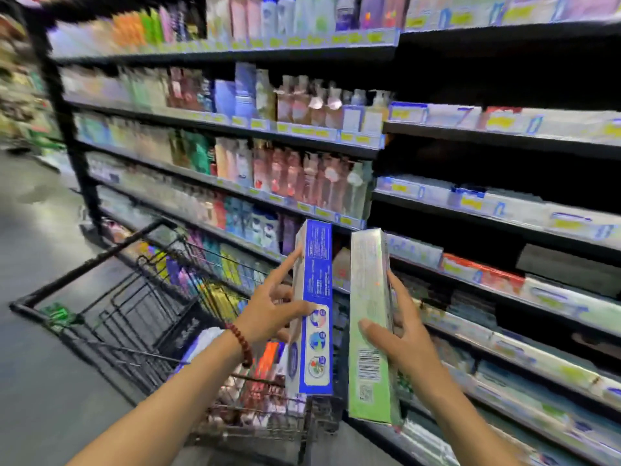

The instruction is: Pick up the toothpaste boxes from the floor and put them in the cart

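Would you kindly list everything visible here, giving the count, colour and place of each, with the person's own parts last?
blue toothpaste box: one, blue and white, held upright above the cart's near end.
green toothpaste box: one, pale green, held upright just right of the blue one.
cart: one, black wire, on the floor left of centre, with blurred goods in its near end.
shelves: several black tiers across the back and right, stocked with bottles and boxes too blurred to count.
floor: grey, at left.
bracelet: one, dark red beads, on the left wrist.
left hand: one, holding the blue box.
right hand: one, holding the green box.
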Demonstrator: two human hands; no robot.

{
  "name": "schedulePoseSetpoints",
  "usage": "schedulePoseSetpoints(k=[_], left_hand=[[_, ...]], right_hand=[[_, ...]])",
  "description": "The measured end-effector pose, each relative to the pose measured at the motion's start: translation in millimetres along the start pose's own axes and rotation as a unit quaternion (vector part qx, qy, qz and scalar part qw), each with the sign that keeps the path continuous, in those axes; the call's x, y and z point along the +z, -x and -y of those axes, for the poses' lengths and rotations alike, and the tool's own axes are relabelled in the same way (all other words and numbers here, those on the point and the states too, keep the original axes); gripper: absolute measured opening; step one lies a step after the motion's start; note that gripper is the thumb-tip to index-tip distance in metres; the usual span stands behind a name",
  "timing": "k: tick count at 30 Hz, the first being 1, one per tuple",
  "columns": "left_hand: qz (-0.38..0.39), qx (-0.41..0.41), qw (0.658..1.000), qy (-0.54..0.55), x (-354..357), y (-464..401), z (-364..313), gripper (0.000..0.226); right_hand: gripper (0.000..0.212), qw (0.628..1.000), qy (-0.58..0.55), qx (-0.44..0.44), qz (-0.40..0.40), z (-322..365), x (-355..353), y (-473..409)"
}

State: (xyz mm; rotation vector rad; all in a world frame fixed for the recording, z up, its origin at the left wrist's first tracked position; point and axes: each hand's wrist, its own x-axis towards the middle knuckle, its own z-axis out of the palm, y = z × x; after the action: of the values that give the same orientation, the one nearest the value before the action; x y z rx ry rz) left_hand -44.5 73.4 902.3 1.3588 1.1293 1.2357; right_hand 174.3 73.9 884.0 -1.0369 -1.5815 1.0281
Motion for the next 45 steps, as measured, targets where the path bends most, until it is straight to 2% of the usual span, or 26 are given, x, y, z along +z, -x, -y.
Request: schedulePoseSetpoints(k=[4, 8, 14, 19, 27, 34, 39, 45], left_hand=[[-0.030, -0.002, 1.000, 0.006, -66, -5, 3, 0.076], [-0.051, -0.014, 0.999, 0.011, -131, -24, 12, 0.079], [-0.039, -0.040, 0.998, 0.011, -209, -65, 36, 0.078], [-0.030, -0.063, 0.998, 0.003, -249, -107, 59, 0.078], [-0.003, -0.095, 0.995, -0.005, -250, -171, 113, 0.076], [-0.003, -0.154, 0.988, -0.024, -236, -221, 192, 0.078], [0.016, -0.208, 0.977, -0.053, -209, -249, 256, 0.091], [0.046, -0.266, 0.958, -0.099, -190, -263, 315, 0.092]], right_hand=[[0.080, 0.999, 0.012, 0.011, 0.046, 5, 58, -37], [0.082, 0.998, -0.002, 0.010, 0.060, 4, 111, -72], [0.091, 0.998, -0.015, 0.033, 0.042, -20, 176, -122], [0.086, 0.998, 0.007, 0.062, 0.016, -35, 207, -155], [0.088, 0.994, 0.001, 0.110, 0.009, -94, 204, -204], [0.087, 0.983, 0.051, 0.176, 0.035, -172, 187, -245], [0.085, 0.965, 0.070, 0.248, 0.048, -229, 184, -259], [0.083, 0.937, 0.118, 0.325, 0.053, -273, 180, -257]])
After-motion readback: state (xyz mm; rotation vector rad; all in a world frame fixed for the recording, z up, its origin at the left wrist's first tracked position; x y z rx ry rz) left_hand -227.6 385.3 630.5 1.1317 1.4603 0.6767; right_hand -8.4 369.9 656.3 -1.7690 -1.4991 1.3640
